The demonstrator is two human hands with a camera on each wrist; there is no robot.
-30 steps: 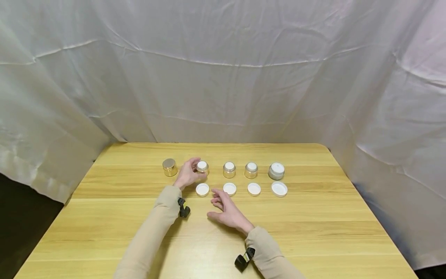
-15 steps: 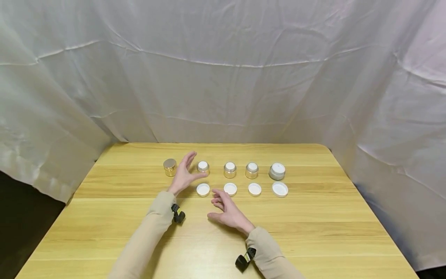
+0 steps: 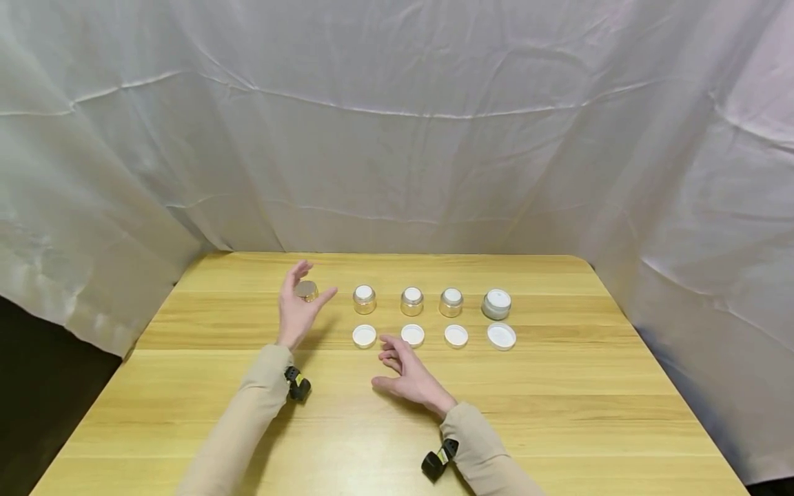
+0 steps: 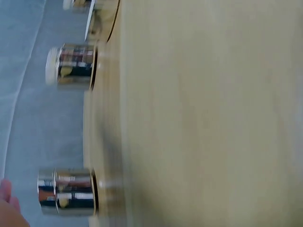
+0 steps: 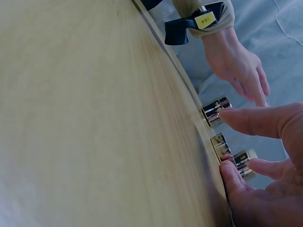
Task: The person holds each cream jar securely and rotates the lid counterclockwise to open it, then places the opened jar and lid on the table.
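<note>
My left hand (image 3: 296, 313) hovers with fingers and thumb spread about the lidded gold cosmetic jar (image 3: 307, 289) at the row's left end. That jar (image 4: 68, 191) stands upright in the left wrist view; only part of the hand (image 4: 10, 208) shows there. Whether it touches the jar, I cannot tell. An unlidded gold jar (image 3: 364, 304) with a white top stands to its right, a lid (image 3: 364, 337) lying inside-up in front of it. My right hand (image 3: 412, 379), fingers loosely bent, holds nothing and stays just in front of another upturned lid (image 3: 413, 335).
Farther right stand two more unlidded gold jars (image 3: 412, 307) and a wider greyish jar (image 3: 496, 310). Upturned lids (image 3: 456, 335) lie in front of them, the largest lid (image 3: 501, 336) at the right. A pale curtain (image 3: 397, 172) hangs behind the wooden table (image 3: 558, 413).
My left hand has let go of the second jar from the left and moved left to the lidded gold jar. The right hand has stayed nearly still.
</note>
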